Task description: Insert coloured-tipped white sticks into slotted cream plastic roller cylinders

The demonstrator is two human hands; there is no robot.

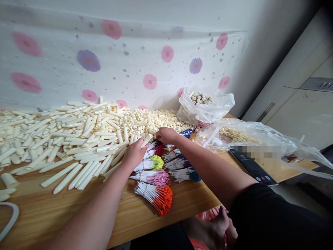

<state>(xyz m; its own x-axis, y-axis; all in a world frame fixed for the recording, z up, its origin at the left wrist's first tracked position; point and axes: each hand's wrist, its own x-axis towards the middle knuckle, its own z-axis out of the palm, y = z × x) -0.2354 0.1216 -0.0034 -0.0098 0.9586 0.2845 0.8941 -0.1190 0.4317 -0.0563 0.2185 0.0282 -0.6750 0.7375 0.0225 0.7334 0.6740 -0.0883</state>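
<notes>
My left hand (134, 152) is closed around a cream plastic pen part (147, 139) that sticks out past its thumb. My right hand (166, 135) is just right of it, fingers pinched together over the far end of the rubber-banded pen refills; what it holds is too small to make out. Below the hands lie bundles with dark red (157, 150), yellow-green (156, 161), pink (159, 177) and orange (162, 200) ends. More bundles, including a blue-ended one (186, 133), sit under and beyond my right forearm.
Loose cream pen barrels (78, 135) cover the wooden table's (125, 215) left side, with small cream clip-like parts (145, 121) heaped behind. At the right stand a plastic bag (200, 109) of parts, a clear bag (239, 133) and a dark flat device (251, 166). A flowered sheet (130, 69) hangs behind.
</notes>
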